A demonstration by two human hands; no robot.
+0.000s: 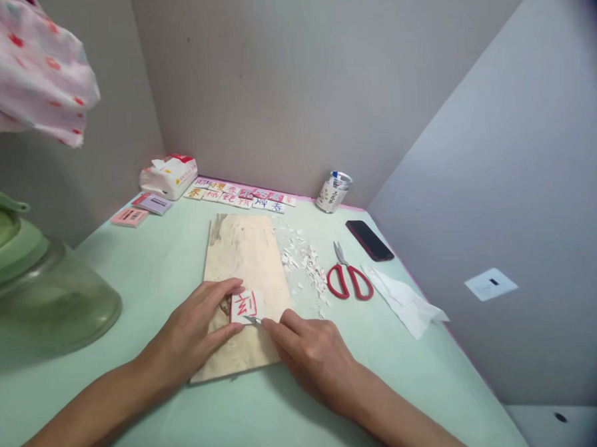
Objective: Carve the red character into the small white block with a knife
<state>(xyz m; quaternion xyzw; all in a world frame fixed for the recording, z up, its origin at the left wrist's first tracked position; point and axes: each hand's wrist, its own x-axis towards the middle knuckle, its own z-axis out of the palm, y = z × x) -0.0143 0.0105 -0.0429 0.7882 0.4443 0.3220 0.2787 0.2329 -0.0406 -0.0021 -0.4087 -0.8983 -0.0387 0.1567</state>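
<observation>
A white square block [243,306] with a red character drawn on it lies on a pale wooden board [250,253]. My left hand [201,322] steadies the block from its left side, thumb at the lower edge and fingertips at the upper edge. In my right hand [309,346] is a small knife [253,319], its blade tip touching or just above the block's lower part. The fingers wrap round the handle, which is mostly hidden. White shavings [311,266] are scattered to the right of the board.
Red-handled scissors [350,281], a phone [369,240], a crumpled tissue [407,304] and a can [333,191] are at the right. Lettered pieces [241,194] line the back. Tissue pack [170,177], two small boxes [151,203] and a large green-lidded jar [47,297] are left.
</observation>
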